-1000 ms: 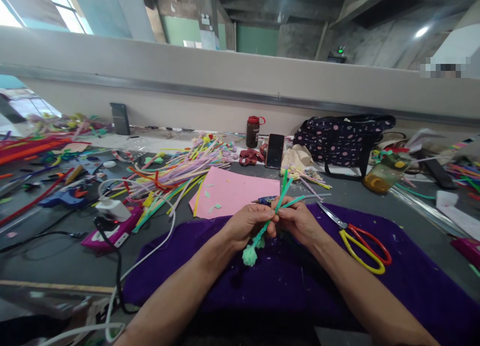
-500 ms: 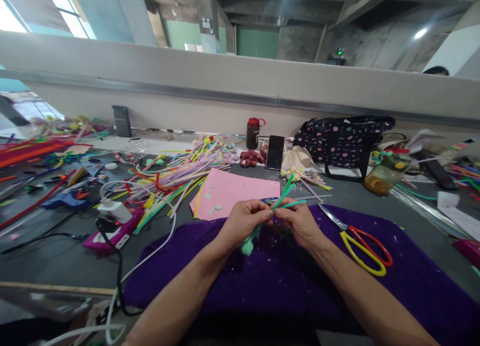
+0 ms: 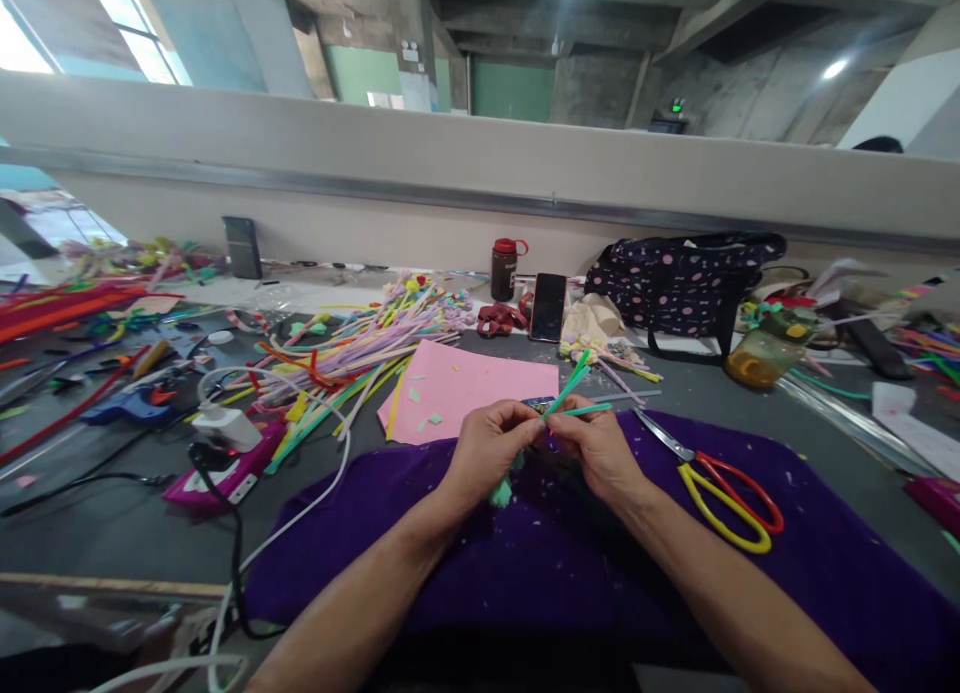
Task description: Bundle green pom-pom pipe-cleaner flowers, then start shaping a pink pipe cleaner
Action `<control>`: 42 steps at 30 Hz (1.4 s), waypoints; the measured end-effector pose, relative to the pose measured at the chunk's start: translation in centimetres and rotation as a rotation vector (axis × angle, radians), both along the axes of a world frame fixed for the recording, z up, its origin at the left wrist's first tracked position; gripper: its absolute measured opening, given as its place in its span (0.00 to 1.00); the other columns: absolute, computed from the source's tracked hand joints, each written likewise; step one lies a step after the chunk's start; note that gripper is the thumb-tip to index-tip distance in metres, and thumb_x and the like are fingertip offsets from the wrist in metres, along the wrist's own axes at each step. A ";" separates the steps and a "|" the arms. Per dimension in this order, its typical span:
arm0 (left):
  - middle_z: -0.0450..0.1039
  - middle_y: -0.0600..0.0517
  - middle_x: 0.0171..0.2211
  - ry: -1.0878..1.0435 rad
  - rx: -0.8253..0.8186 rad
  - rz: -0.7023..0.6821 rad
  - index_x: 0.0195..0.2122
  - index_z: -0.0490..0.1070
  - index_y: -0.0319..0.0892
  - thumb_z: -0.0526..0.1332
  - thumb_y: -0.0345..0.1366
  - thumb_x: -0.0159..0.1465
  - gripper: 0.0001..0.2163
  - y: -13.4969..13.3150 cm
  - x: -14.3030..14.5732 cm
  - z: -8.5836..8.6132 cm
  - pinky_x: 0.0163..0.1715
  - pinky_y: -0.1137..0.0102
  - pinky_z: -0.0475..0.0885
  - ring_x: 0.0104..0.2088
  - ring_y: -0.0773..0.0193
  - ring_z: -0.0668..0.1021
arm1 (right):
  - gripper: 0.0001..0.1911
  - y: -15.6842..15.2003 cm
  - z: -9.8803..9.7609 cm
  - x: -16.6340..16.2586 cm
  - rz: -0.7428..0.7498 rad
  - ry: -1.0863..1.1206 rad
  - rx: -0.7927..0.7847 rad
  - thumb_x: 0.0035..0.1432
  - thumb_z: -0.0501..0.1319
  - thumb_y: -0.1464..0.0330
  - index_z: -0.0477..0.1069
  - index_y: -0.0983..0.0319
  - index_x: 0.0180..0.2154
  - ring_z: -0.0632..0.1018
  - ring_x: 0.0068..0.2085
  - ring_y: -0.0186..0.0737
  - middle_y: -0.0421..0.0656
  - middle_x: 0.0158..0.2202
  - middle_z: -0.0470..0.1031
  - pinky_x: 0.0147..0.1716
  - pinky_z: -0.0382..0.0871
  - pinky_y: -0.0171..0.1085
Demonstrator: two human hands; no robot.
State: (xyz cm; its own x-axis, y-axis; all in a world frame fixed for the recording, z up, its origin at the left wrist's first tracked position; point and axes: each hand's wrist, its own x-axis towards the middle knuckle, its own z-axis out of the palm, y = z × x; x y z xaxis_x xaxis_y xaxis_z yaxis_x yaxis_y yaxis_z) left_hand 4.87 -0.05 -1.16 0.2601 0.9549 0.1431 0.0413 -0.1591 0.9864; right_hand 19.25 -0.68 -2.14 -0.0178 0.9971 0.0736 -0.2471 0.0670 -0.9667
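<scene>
My left hand (image 3: 491, 448) and my right hand (image 3: 596, 445) meet over a purple cloth (image 3: 570, 563) and pinch a bundle of green pipe cleaners (image 3: 570, 388). The loose ends of the bundle stick up and away from my fingertips. Its fuzzy light-green lower end (image 3: 501, 491) peeks out under my left hand. Both hands are closed on the stems, thumbs touching.
Red-and-yellow scissors (image 3: 720, 488) lie on the cloth to the right. A pink sheet (image 3: 465, 383) and a heap of coloured pipe cleaners (image 3: 352, 358) lie ahead left. A phone (image 3: 549, 306), a bottle (image 3: 504, 268) and a spotted bag (image 3: 682, 283) stand behind. A glue gun (image 3: 135, 403) and cables (image 3: 225, 493) lie left.
The hands have stayed together while the fuzzy green end has been drawn up under my left hand, so less of it shows now.
</scene>
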 end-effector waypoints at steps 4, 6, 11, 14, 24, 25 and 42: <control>0.72 0.49 0.22 0.010 -0.098 -0.088 0.26 0.71 0.36 0.58 0.44 0.55 0.14 0.1 -0.1 0.3 0.22 0.75 0.61 0.20 0.70 0.69 | 0.08 -0.2 0.1 0.1 -0.006 -0.082 0.060 0.43 0.63 0.69 0.64 0.64 0.20 0.58 0.16 0.26 0.33 0.14 0.60 0.16 0.49 0.29; 0.72 0.49 0.21 0.035 -0.119 -0.112 0.25 0.71 0.36 0.58 0.45 0.54 0.15 0.2 -0.3 0.4 0.21 0.75 0.61 0.20 0.70 0.69 | 0.07 -0.4 0.0 0.1 0.022 -0.146 0.086 0.44 0.63 0.69 0.65 0.64 0.22 0.61 0.17 0.27 0.34 0.15 0.63 0.17 0.51 0.29; 0.71 0.50 0.20 0.122 -0.061 -0.124 0.23 0.69 0.37 0.57 0.45 0.56 0.15 0.4 -0.6 0.5 0.23 0.74 0.63 0.21 0.67 0.71 | 0.08 -0.5 -0.3 0.0 0.023 -0.256 0.116 0.45 0.63 0.67 0.66 0.64 0.22 0.61 0.18 0.28 0.36 0.17 0.67 0.18 0.51 0.30; 0.70 0.52 0.19 0.198 0.036 -0.093 0.22 0.69 0.38 0.55 0.43 0.57 0.14 0.2 -0.7 0.6 0.23 0.74 0.62 0.21 0.68 0.71 | 0.07 -0.6 -0.2 -0.1 0.081 -0.215 0.115 0.45 0.63 0.68 0.67 0.64 0.22 0.61 0.18 0.28 0.37 0.18 0.70 0.18 0.51 0.30; 0.71 0.51 0.19 0.252 0.065 -0.050 0.23 0.70 0.38 0.53 0.46 0.57 0.16 0.3 -0.7 0.3 0.22 0.74 0.60 0.20 0.69 0.69 | 0.08 -0.5 -0.3 -0.5 0.101 -0.051 0.033 0.44 0.63 0.70 0.64 0.63 0.22 0.57 0.15 0.26 0.33 0.13 0.64 0.15 0.46 0.29; 0.71 0.51 0.19 0.221 0.035 -0.065 0.23 0.70 0.38 0.54 0.46 0.57 0.16 0.4 -0.7 0.3 0.21 0.74 0.60 0.20 0.69 0.69 | 0.08 -0.5 -0.2 -0.5 0.100 -0.050 0.032 0.44 0.63 0.70 0.65 0.63 0.22 0.57 0.15 0.26 0.33 0.13 0.63 0.15 0.46 0.29; 0.70 0.52 0.16 -0.093 -0.282 -0.196 0.23 0.69 0.37 0.58 0.44 0.55 0.14 0.4 -0.7 0.1 0.18 0.76 0.56 0.16 0.73 0.64 | 0.07 -0.6 -0.3 -0.2 0.016 -0.152 0.178 0.43 0.65 0.66 0.69 0.62 0.24 0.62 0.20 0.28 0.36 0.21 0.66 0.19 0.52 0.30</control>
State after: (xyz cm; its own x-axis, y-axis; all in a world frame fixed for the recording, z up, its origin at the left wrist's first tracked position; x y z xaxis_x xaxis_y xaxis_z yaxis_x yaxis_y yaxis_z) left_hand 4.20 0.38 -1.05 0.4406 0.8935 -0.0871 -0.0550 0.1237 0.9908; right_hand 19.05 -1.31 -2.40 -0.0577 0.9682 0.2434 -0.1025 0.2368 -0.9661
